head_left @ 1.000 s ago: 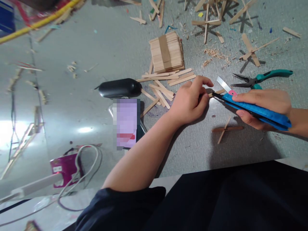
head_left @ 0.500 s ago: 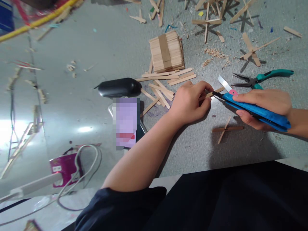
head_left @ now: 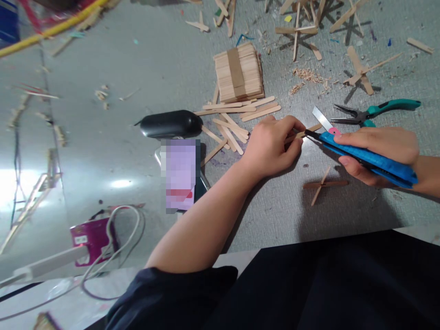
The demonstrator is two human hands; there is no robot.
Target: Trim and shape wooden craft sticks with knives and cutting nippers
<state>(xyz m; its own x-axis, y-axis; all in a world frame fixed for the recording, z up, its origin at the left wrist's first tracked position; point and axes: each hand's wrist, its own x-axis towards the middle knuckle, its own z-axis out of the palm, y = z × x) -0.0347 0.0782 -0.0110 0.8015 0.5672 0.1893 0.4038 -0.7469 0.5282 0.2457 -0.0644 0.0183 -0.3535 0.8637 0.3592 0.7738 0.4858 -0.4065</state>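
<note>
My left hand [head_left: 275, 146] rests on the table, its thumb and fingers pinching a wooden craft stick [head_left: 314, 128] that points to the right. In my right hand [head_left: 381, 146] is a long blue-handled tool [head_left: 364, 153]. Its dark narrow tip meets the stick just beside my left fingertips. A flat silver blade [head_left: 322, 118] with a pink round piece [head_left: 333, 132] juts out near my right thumb; whether it belongs to the blue tool I cannot tell. Below lies a small crossed-stick piece [head_left: 321, 184].
Green-handled pliers [head_left: 371, 112] lie just beyond my right hand. A banded bundle of craft sticks [head_left: 225, 75], loose sticks [head_left: 233, 130], a black case [head_left: 172, 124] and a phone [head_left: 180, 169] are to the left. More stick crosses [head_left: 359, 73] and shavings [head_left: 307, 75] lie behind.
Almost nothing differs. The blue tool and my right hand sit very slightly farther right, in step with a tiny shift of the whole view; both grips are the same.
</note>
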